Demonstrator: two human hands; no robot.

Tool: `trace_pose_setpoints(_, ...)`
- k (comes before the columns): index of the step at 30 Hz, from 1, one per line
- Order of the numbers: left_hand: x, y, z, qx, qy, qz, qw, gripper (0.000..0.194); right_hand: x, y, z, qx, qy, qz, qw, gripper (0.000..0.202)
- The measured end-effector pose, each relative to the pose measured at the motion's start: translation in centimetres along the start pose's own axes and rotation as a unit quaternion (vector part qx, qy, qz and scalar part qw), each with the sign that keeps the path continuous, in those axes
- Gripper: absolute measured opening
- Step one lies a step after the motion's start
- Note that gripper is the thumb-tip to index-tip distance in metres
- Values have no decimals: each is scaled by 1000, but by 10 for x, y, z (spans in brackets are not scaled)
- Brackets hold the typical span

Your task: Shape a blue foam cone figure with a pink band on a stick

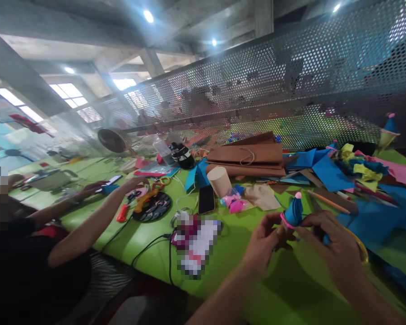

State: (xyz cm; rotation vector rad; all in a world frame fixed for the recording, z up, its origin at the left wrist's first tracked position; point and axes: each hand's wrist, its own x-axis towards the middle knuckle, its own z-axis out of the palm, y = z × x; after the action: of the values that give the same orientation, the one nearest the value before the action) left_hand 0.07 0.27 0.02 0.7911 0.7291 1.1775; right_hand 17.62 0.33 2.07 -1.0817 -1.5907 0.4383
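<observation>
- On my feed the perforated metal screen [243, 90] spans the background, behind the work surface.
- In front of it I have the green table [230, 246], crowded along its far side.
- To my left a co-worker [84, 230] in dark clothing sits with arms stretched over the tabletop.
- I see a folded brown stack [245, 158] near the screen, and blue sheets [334, 171] scattered to its right.
- My right hand [331, 234] pinches the right side of the small paper piece, fingers drawn close together.
- My left hand [265, 237] grips the opposite side, thumb and finger narrow at the lower edge.
- I see a dark phone [206, 200] lying beside a pale cylinder [219, 181], well left of the hands.
- My blue cone [293, 212] is held between both hands over the table, point up.
- Around its base I make out a pink band [286, 221].
- A pink ball [298, 195] tops it.
</observation>
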Motion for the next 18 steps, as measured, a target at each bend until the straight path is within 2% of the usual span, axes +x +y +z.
trace_pose_setpoints(4,-2,3,5,77,28,40,996,60,-2,1,1,-43,20,-2,999,31)
trace_pose_setpoints(9,-4,4,7,118,48,51,991,61,-4,2,0,-74,20,-3,997,36)
trace_pose_setpoints(18,-5,1,10,176,77,91,977,33,-3,-1,0,-111,9,44,993,45)
